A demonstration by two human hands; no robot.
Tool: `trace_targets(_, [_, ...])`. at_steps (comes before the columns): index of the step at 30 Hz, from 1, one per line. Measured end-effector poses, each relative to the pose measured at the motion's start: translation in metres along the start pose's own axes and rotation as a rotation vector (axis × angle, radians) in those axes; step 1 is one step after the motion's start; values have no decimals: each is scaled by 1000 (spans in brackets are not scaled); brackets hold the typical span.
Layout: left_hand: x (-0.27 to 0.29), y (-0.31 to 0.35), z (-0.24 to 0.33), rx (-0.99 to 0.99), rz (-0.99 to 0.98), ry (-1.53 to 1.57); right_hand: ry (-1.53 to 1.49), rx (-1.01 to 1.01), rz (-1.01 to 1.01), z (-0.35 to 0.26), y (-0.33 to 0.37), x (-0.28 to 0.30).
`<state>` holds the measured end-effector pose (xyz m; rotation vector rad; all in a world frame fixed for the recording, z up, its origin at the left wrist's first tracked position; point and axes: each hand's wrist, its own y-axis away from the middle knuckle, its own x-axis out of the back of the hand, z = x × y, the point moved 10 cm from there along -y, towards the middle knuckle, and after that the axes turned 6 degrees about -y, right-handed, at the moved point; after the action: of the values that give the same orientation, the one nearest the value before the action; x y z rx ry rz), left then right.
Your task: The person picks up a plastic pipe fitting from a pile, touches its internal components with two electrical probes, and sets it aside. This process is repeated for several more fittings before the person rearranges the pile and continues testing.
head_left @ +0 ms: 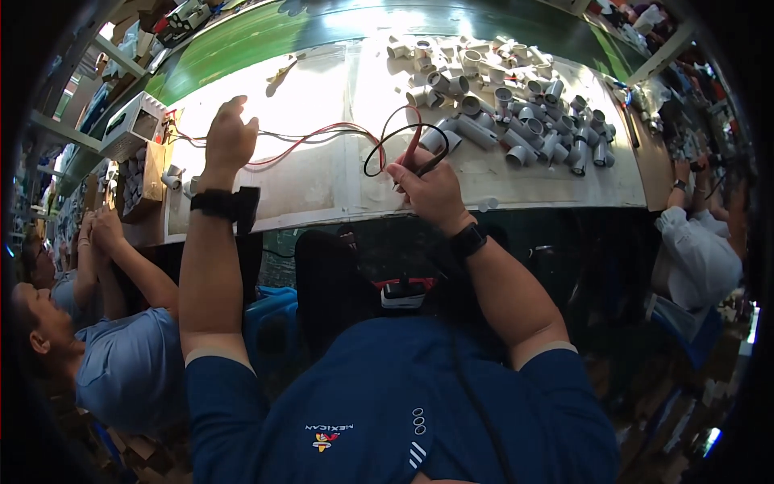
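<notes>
My right hand is closed around a red test probe and a black test probe at the near part of the white table. Red and black leads loop up from the probes and run left across the tabletop toward a white instrument box. Over the left part of the table, my left hand is raised with its fingers apart and nothing in it. The leads pass by this hand. A heap of grey pipe fittings lies just beyond and right of my right hand.
A cardboard box with grey parts stands at the table's left end, with a few fittings beside it. A small tool lies farther back. People sit at left and right. A blue stool is below.
</notes>
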<state>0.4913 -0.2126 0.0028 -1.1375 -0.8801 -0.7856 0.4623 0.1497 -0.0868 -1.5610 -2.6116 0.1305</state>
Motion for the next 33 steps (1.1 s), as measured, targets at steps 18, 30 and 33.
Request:
trace_targets(18, [-209,-164,192,-298,-585,-243,15,126,-45,-9,1,-3])
trace_targets(30, [-81,19,74,617,-327,1186,-113,-88,-3,10,1,-1])
trace_targets(33, [-65,74,63,726,-222,1359,-147,-120,-1,9,0,-4])
